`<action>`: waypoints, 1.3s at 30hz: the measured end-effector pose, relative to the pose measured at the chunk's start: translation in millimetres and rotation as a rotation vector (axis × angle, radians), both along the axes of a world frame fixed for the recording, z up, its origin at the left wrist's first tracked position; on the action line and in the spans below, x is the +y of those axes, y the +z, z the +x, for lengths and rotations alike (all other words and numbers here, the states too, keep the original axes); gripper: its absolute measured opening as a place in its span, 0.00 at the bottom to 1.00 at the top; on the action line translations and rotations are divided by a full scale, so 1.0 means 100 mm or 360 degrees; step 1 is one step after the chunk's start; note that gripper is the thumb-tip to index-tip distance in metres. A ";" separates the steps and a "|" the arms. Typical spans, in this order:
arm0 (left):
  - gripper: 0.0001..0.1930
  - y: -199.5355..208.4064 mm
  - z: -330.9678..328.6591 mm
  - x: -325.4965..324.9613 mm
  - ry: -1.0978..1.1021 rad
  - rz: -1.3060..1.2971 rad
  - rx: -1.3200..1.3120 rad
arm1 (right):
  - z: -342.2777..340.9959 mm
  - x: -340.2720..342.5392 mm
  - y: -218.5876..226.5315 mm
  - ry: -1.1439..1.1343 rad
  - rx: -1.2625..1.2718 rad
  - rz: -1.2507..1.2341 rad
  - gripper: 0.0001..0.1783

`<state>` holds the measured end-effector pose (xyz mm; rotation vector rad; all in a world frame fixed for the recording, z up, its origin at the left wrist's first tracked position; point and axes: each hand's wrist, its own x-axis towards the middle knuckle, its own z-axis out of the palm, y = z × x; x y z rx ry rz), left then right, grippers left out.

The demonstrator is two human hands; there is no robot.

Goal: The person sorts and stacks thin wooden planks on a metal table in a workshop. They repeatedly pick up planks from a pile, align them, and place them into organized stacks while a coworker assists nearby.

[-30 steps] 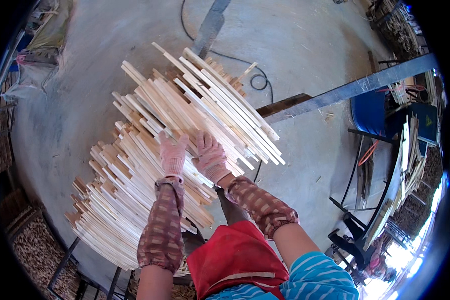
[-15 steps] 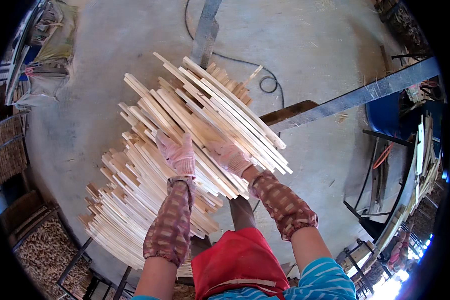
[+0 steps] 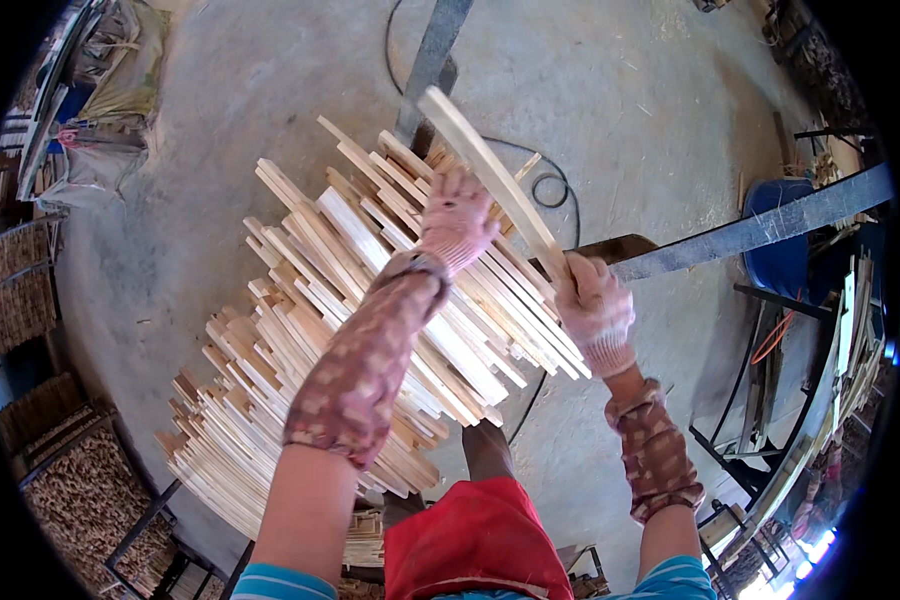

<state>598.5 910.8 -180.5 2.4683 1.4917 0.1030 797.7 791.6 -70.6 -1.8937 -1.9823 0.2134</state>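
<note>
My right hand (image 3: 596, 308), in a pinkish-white work glove, is closed round the near end of a long wooden strip (image 3: 505, 190). This strip is raised above the right edge of a big pile of pale wooden strips (image 3: 300, 330), its far end pointing away and to the left. My left hand (image 3: 458, 218), gloved the same way, lies palm down over the upper right of the pile, fingers stretched forward close beside the raised strip. Its fingertips are slightly blurred; whether they touch the strip I cannot tell.
Two grey metal beams (image 3: 750, 232) reach out from under the pile. A black cable (image 3: 560, 190) curls across the concrete floor (image 3: 240, 80). On the right stand a blue barrel (image 3: 778, 240) and a rack of strips; at the lower left, stacked wood (image 3: 95, 495).
My right hand has moved right and now lifts one strip off the pile. My left hand has shifted forward and right across the strips.
</note>
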 end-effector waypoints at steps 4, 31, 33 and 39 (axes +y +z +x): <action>0.25 0.03 0.21 -0.06 -0.0262 -0.0408 0.0249 | -0.17 0.51 -0.04 0.0095 -0.0359 -0.0251 0.06; 0.19 0.05 -0.71 0.19 0.0479 0.0114 -0.0764 | 0.03 0.47 -1.38 -0.0375 0.2140 -0.1722 0.40; 0.32 -0.22 -1.12 0.70 0.0753 0.0652 -0.0344 | -0.05 0.48 -1.38 -0.0286 0.2097 -0.1701 0.39; 0.42 0.11 -0.99 1.15 0.0877 -0.0507 -0.0109 | -0.04 0.52 -1.37 -0.0277 0.2062 -0.1714 0.38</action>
